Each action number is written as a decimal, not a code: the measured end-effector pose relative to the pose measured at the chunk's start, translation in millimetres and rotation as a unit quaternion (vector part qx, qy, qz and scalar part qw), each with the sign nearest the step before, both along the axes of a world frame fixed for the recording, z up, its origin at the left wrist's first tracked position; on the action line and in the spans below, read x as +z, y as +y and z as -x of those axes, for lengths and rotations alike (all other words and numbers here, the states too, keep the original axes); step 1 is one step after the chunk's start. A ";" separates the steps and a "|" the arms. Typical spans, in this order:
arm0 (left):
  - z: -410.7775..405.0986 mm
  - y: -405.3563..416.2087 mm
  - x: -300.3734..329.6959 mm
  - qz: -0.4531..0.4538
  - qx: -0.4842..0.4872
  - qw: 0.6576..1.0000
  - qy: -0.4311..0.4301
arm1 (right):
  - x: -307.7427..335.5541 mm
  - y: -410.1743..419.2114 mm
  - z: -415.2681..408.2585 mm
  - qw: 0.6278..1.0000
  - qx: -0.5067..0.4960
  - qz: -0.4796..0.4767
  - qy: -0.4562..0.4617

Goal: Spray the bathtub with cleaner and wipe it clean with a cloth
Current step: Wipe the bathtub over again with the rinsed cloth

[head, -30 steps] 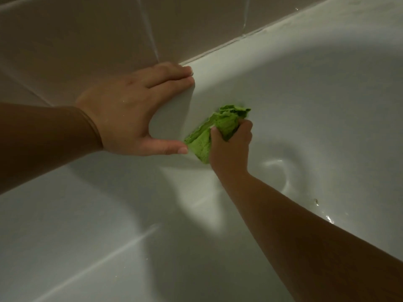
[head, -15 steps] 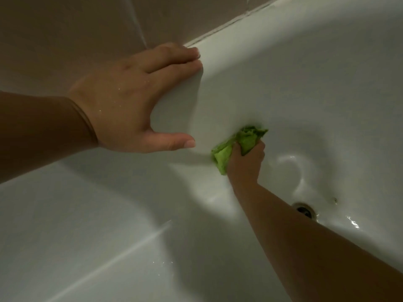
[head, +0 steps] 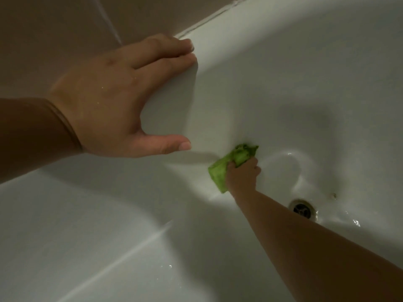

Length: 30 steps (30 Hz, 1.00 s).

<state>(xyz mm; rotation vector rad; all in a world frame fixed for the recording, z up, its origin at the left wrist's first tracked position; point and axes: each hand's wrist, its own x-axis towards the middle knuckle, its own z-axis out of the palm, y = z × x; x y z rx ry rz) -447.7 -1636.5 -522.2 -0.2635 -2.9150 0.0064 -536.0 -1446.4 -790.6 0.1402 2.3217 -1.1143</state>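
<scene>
The white bathtub (head: 283, 62) fills the view, its far rim running along the tiled wall. My left hand (head: 117, 99) rests flat on that rim, fingers straight over the edge and thumb spread toward the basin. Deep inside the tub, my right hand (head: 242, 175) grips a bunched green cloth (head: 220, 171) and presses it against the lower inner wall, left of the drain. No spray bottle is in view.
A round metal drain (head: 302, 209) sits at the tub bottom, right of my right forearm, with wet glints beside it. Beige wall tiles (head: 65, 29) rise behind the rim. The near rim (head: 65, 236) of the tub spans the lower left.
My right hand has slid the green cloth down the inner wall toward the tub bottom. The view has tilted down, bringing the drain into sight. My left hand stays on the rim.
</scene>
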 end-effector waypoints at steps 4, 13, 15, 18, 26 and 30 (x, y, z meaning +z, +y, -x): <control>3.4 2.4 1.3 -0.009 -0.002 1.000 -0.006 | 3.4 5.4 1.8 0.996 0.020 0.087 -0.003; 11.6 5.9 3.0 -0.010 -0.008 1.000 -0.006 | 26.2 1.8 30.3 0.990 -0.051 0.115 -0.069; 13.4 6.1 3.3 -0.009 -0.005 1.000 -0.006 | 51.7 -0.3 28.2 0.978 -0.048 0.195 -0.055; 17.9 7.9 2.7 -0.013 -0.008 1.000 -0.011 | 96.5 1.9 49.9 0.959 -0.082 0.268 0.042; 24.0 8.6 4.5 -0.020 -0.001 1.000 -0.024 | 150.4 -19.3 35.0 0.942 -0.152 0.284 0.092; 29.4 10.8 3.5 -0.023 -0.006 0.999 -0.026 | 181.9 -18.2 42.9 0.926 -0.096 0.316 0.185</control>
